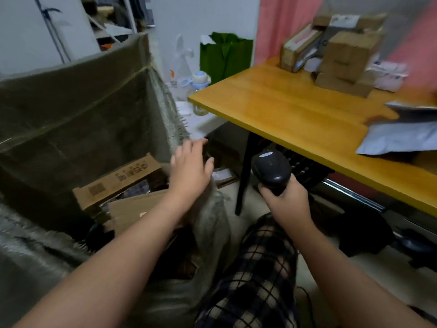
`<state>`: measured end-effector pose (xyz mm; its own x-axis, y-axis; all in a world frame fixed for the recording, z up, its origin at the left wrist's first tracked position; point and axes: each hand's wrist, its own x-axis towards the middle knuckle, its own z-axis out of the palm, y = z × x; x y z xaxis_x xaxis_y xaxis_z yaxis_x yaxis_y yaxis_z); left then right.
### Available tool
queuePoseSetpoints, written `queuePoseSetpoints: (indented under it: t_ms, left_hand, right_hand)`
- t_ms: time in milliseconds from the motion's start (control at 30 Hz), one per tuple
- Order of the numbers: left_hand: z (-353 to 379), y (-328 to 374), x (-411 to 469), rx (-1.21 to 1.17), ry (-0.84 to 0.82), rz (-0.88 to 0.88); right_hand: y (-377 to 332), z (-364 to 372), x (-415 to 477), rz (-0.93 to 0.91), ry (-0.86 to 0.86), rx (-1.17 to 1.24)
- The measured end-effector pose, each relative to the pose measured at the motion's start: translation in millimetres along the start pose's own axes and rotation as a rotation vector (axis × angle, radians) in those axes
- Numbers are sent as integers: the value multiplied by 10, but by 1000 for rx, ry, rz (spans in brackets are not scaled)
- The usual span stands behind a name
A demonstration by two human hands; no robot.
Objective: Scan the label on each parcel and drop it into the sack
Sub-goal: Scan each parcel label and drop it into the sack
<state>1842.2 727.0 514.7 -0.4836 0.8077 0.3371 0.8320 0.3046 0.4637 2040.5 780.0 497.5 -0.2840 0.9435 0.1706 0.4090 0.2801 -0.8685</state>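
While left hand [191, 162] hovers open, empty, over sack [71, 110] rim, right hand [283, 197] grips scanner [272, 169]; fetch grey mailer [399, 138] from table [283, 102] at right, label facing scanner.

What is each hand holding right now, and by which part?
The right hand grips a black handheld barcode scanner by its handle; the left hand holds nothing.

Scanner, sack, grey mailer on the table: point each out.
scanner [272, 169]: head view, top of its black head.
sack [80, 117]: head view, far inner wall.
grey mailer [402, 138]: head view, flat middle.
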Motion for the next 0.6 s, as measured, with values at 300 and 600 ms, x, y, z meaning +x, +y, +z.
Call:
queuePoseSetpoints:
  t_ms: [300,600]
  left_hand:
    - [573,1488,227,-166,-157,362]
    - [1012,2661,572,-236,-174,630]
  right_hand:
    - [223,-1295,4,35,381,-93]
    - [453,-2022,-15,70,622,32]
